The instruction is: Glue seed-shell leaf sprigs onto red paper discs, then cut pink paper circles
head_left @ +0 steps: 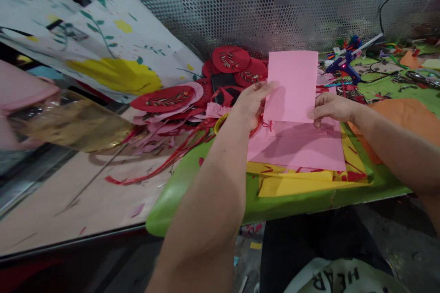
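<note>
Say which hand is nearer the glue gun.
Right. The right hand is just short of the glue gun; the left hand is farther left, across the pink sheet.

A pink paper sheet [292,87] looks smooth and matt, as does the larger pink sheet [292,153] beneath it. The yellow sheet [294,185] and orange sheet [405,116] are dull paper too. The green mat [185,187] seems plastic, smooth with a soft sheen. Behind, a wall [220,13] of grey metal is punched with small holes. The glue gun [345,69] is hard blue plastic; the red ribbon [137,178] is slick and shiny; the gold packet [85,126] has crinkled, glossy film.
</note>
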`<action>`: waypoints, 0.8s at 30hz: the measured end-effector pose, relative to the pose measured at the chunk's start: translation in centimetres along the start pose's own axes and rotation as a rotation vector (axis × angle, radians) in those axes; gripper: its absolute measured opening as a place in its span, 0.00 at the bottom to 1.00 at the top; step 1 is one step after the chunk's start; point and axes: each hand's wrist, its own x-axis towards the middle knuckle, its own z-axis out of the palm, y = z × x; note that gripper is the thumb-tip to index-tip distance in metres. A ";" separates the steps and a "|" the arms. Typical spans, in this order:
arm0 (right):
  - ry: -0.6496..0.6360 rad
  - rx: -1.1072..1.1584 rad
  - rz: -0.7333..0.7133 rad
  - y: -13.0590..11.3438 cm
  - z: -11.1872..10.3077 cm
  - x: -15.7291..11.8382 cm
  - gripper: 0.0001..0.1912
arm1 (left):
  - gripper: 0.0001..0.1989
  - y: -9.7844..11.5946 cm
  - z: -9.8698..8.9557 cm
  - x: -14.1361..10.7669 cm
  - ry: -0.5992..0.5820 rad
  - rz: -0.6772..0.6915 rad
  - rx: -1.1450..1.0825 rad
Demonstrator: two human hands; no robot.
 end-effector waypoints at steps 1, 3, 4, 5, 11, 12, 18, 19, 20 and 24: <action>-0.019 -0.003 -0.006 0.1 -0.1 0.0 0.12 | 0.12 0.0 0.0 -0.2 -0.055 -0.030 -0.016; -0.067 -0.021 -0.006 0.2 -0.2 0.0 0.14 | 0.11 0.1 0.0 -0.5 -0.146 -0.098 -0.042; -0.085 -0.034 0.001 0.2 -0.2 0.1 0.15 | 0.11 0.2 0.1 -0.7 -0.171 -0.100 -0.037; -0.090 -0.043 0.006 0.3 -0.2 0.1 0.17 | 0.10 0.2 0.1 -0.9 -0.188 -0.092 -0.034; 0.166 0.053 -0.180 0.5 -0.3 0.8 0.21 | 0.08 0.2 0.4 -1.2 -0.221 -0.054 -0.050; 0.188 0.052 -0.210 0.5 -0.4 0.8 0.20 | 0.07 0.3 0.5 -1.3 -0.222 -0.058 -0.047; 0.217 0.046 -0.257 0.5 -0.7 0.8 0.21 | 0.06 0.4 0.6 -1.6 -0.220 -0.031 -0.077; 0.220 0.057 -0.257 0.6 -0.7 0.9 0.20 | 0.07 0.4 0.6 -1.6 -0.223 -0.019 -0.088; 0.224 0.070 -0.256 0.6 -0.7 0.9 0.20 | 0.07 0.3 0.5 -1.5 -0.225 -0.009 -0.097; 0.251 0.116 -0.247 0.8 -0.6 1.0 0.18 | 0.08 0.0 0.3 -1.3 -0.246 0.010 -0.096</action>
